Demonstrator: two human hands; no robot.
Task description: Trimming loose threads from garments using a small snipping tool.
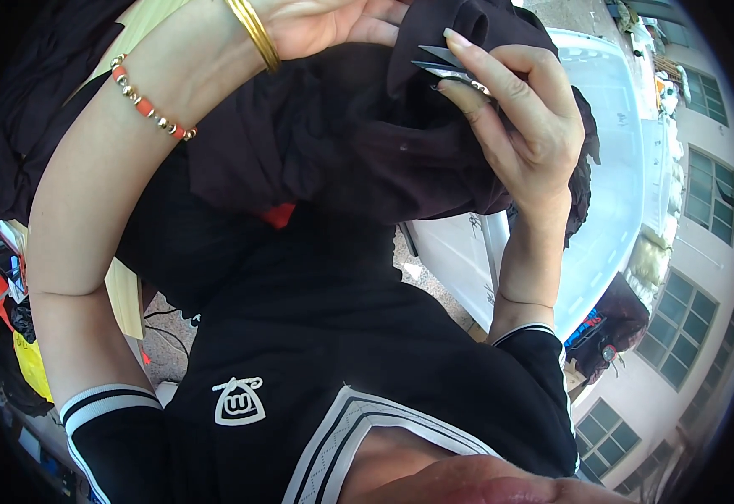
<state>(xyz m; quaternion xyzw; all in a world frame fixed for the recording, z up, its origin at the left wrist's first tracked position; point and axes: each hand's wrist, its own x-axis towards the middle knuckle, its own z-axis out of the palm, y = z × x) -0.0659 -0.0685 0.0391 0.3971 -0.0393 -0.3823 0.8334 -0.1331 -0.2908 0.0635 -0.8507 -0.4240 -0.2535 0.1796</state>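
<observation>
In my right hand (526, 109) is a pair of thread snips (451, 69), pinched between thumb and fingers. Their two pointed blades are apart and aim left, close against a dark purple-brown cloth (342, 126). My left hand (325, 25), at the top edge, grips a raised part of that cloth; its fingertips are partly hidden by the fold. A beaded bracelet and gold bangles circle my left arm. The rest of the cloth lies bunched in front of my body, with a small pale speck on it.
A large white plastic tub (623, 168) stands on the right, just beyond my right arm. More dark fabric (14, 160) and a pale wooden board (153, 34) are at the left. Below them, a yellow bag (31, 365) sits among mixed items. A building with windows rises far right.
</observation>
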